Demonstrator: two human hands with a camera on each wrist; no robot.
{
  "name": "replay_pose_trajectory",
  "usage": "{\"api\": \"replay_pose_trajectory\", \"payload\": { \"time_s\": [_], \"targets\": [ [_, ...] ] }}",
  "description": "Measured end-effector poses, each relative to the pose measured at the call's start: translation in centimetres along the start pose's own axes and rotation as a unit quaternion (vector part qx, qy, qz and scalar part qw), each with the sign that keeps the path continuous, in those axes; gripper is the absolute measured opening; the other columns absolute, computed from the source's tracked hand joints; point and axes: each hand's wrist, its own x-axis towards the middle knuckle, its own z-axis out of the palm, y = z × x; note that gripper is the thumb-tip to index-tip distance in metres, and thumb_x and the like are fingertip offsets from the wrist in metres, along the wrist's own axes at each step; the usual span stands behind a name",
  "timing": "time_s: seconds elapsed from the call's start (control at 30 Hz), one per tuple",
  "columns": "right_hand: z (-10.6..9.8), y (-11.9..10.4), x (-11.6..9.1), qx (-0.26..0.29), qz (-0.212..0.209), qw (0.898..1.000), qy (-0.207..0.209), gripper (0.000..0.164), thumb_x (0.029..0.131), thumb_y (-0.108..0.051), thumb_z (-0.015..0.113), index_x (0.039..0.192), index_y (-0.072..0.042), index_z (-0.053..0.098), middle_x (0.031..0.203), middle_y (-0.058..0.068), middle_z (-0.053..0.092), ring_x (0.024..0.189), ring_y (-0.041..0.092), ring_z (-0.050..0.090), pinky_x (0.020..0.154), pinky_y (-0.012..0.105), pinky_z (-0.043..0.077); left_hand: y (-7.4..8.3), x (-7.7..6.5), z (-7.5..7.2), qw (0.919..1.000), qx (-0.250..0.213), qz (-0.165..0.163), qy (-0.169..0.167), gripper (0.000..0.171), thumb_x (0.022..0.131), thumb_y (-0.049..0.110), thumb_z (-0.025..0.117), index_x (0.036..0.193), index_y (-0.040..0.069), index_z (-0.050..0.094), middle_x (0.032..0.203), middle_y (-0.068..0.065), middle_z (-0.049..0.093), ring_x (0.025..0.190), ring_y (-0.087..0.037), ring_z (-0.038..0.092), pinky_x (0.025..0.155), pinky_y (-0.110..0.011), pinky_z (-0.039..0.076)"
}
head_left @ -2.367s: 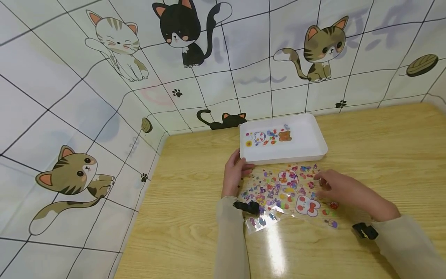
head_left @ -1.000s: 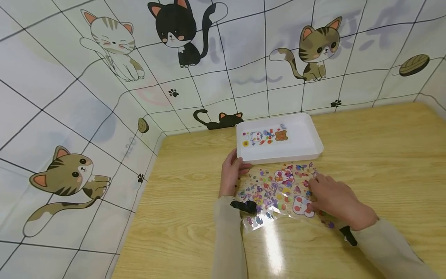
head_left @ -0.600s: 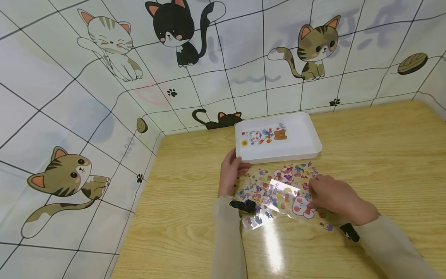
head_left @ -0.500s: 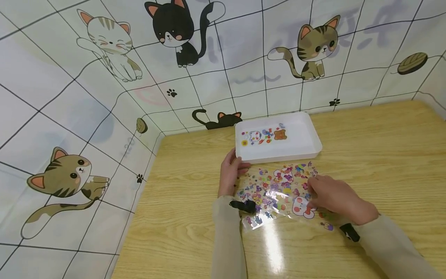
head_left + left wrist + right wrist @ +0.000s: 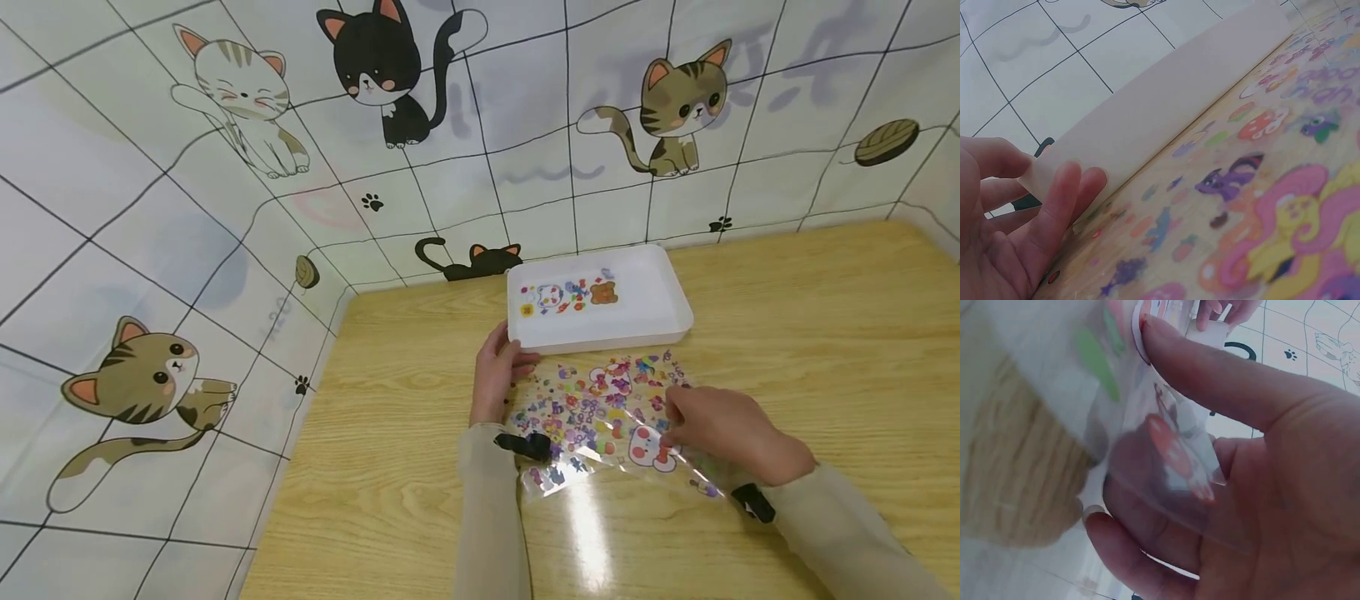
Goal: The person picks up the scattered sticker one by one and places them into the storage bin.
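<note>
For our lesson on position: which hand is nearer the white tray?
Left: the left hand grips the near left corner of the white tray. The right hand is apart, in front of its right end, pinching a clear sticker sheet.

Plenty of room over the table [image 5: 375, 467] at lower left! Centre's crowded: white tray [image 5: 648, 304] backed by the wall [image 5: 525, 92], left hand [image 5: 495, 379] at its near-left corner, right hand [image 5: 723, 421] barring the lower-right approach.

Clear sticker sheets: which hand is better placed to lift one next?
Probably the right hand: a sticker sheet lies between its thumb and fingers. The left hand holds a corner of the white tray.
</note>
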Motion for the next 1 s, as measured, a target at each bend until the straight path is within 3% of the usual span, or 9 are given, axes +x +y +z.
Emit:
{"api": "replay_pose_trajectory", "payload": {
  "time_s": [0.23,0.47,0.7,0.93,1.0],
  "targets": [
    [0.2,0.4,0.4,0.014,0.004,1.0,0.024,0.021,0.08,-0.028,0.066,0.075,-0.016,0.049,0.06,-0.005,0.048,0.051,0.011,0.041,0.042,0.026,0.03,-0.1,-0.1,-0.1,1.0,0.002,0.003,-0.003,0.046,0.093,0.022,0.045,0.138,0.022,0.035,0.128,-0.006,0.047,0.091,-0.027,0.061,0.074,-0.034,0.052],
    [0.0,0.3,0.7,0.038,-0.004,0.998,0.04,0.007,0.086,-0.014,0.057,0.092,-0.012,0.057,0.069,-0.005,0.057,0.05,0.009,0.045,0.042,0.026,0.035,0.0,-0.2,-0.1,0.9999,-0.003,0.011,-0.012,0.046,0.093,0.022,0.045,0.138,0.021,0.034,0.129,-0.008,0.046,0.093,-0.03,0.06,0.075,-0.036,0.052],
    [-0.2,0.5,0.9,0.062,-0.022,0.997,0.04,0.024,0.084,-0.005,0.052,0.108,-0.005,0.057,0.071,-0.003,0.052,0.053,0.011,0.042,0.043,0.025,0.035,0.1,-0.1,0.0,0.9998,-0.004,0.015,-0.013,0.046,0.094,0.022,0.045,0.138,0.021,0.034,0.129,-0.009,0.046,0.093,-0.031,0.06,0.074,-0.037,0.052],
    [-0.2,0.8,1.1,0.075,-0.068,0.994,0.051,0.04,0.082,-0.002,0.059,0.121,-0.003,0.052,0.095,0.007,0.058,0.078,0.018,0.055,0.062,0.033,0.048,0.2,-0.2,0.0,1.0,0.008,-0.001,-0.002,0.044,0.093,0.024,0.045,0.137,0.025,0.036,0.125,-0.003,0.05,0.091,-0.025,0.061,0.074,-0.034,0.052],
    [-0.2,0.8,1.3,0.07,-0.077,0.993,0.055,0.043,0.081,-0.001,0.06,0.123,-0.002,0.05,0.095,0.006,0.058,0.08,0.018,0.056,0.065,0.035,0.049,0.2,-0.2,0.0,1.0,0.008,-0.001,-0.002,0.044,0.093,0.023,0.045,0.137,0.024,0.036,0.123,-0.004,0.051,0.09,-0.025,0.061,0.074,-0.034,0.052]
  ]
}}
